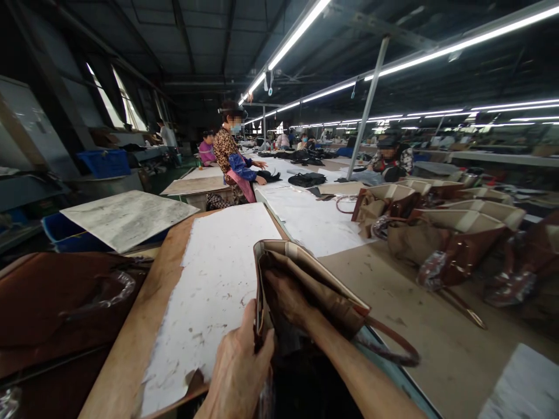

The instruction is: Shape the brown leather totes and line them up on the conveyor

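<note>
A tan and brown handbag (334, 299) stands with its mouth open towards me at the near end of the table. My left hand (242, 355) pinches the bag's left edge, thumb on one side and fingers on the other. Inside the bag is my right hand (286, 291), reaching in against the beige lining; its fingers are in shadow and I cannot make out whether they hold anything. A brown handle (393, 340), partly wrapped in clear plastic, hangs out at the bag's right side.
Several similar bags (463, 233) stand on the brown-covered table to the right. More brown bags (56, 314) lie at the left. White paper (222, 273) covers the table ahead. A co-worker (236, 157) handles black pieces farther back. A slanted metal pole (369, 105) rises beyond.
</note>
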Available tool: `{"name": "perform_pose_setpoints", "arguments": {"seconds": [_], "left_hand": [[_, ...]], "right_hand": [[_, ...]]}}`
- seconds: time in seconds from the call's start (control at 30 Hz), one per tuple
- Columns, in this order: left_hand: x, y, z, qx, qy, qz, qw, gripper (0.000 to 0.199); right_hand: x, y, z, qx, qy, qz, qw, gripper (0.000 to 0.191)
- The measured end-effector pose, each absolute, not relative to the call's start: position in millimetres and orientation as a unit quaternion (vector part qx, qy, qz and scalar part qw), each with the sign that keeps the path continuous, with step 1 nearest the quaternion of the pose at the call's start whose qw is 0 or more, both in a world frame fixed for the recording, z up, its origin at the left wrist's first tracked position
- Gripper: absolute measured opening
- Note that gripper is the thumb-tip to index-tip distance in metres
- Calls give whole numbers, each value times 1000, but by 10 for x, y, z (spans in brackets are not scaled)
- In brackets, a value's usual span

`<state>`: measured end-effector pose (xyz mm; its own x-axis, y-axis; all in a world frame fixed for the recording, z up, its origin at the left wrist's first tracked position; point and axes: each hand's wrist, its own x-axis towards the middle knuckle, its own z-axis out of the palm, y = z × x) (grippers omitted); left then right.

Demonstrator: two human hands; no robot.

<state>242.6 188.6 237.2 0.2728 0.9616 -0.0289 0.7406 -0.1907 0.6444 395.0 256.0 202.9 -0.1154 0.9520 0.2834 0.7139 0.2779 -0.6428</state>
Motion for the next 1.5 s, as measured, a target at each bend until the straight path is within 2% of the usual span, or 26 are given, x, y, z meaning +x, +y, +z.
{"name": "perform_pose_setpoints", "arguments": {"seconds": [0.1, 0.2, 0.3, 0.43, 0.57, 0.67, 0.77, 0.87, 0.93, 1.03, 1.1, 1.23, 1.37, 1.5], "left_hand": [[2413, 1900, 2394, 757, 582, 160, 250, 42], [2497, 1870, 2470, 776, 588, 104, 202, 43], [2596, 1826, 2546, 779, 604, 61, 157, 45], [2587, 1828, 2601, 774, 619, 55, 123, 46], [2486, 1846, 2643, 778, 617, 50, 103, 49], [2445, 1848, 2743, 765, 632, 109, 55, 50], [2498, 1931, 2905, 776, 585, 235, -31, 46], [2692, 2193, 3061, 837, 450, 292, -110, 40], [2881, 2466, 3109, 873, 385, 271, -124, 49], [3144, 2927, 3051, 924, 304, 204, -106, 68], [3240, 3189, 2948, 943, 283, 146, -94, 72], [3210, 3464, 2757, 957, 263, 111, -49, 76], [3090, 3447, 2691, 954, 269, 130, -7, 68], [3055, 3343, 2719, 966, 195, 168, -3, 57]], "right_hand": [[3948, 2615, 2035, -640, -664, 172, 346, 34], [4007, 2660, 2029, -723, -621, 166, 253, 32], [4082, 2536, 2029, -703, -668, 174, 170, 26], [4203, 2015, 2150, -685, -690, 47, 231, 27], [4431, 1425, 2379, -661, -662, -161, 315, 25], [4703, 1257, 2463, -705, -582, -233, 332, 40], [4912, 1337, 2421, -768, -530, -116, 341, 53], [4949, 1481, 2362, -795, -509, 19, 330, 44], [4928, 1547, 2369, -790, -518, 51, 322, 38], [4981, 1613, 2467, -755, -565, 88, 322, 25], [5123, 1655, 2574, -724, -603, 112, 317, 17], [5533, 1722, 2755, -671, -651, 154, 320, 19], [5741, 1760, 2718, -665, -638, 179, 344, 15], [5701, 1791, 2626, -678, -620, 174, 355, 13]]}}
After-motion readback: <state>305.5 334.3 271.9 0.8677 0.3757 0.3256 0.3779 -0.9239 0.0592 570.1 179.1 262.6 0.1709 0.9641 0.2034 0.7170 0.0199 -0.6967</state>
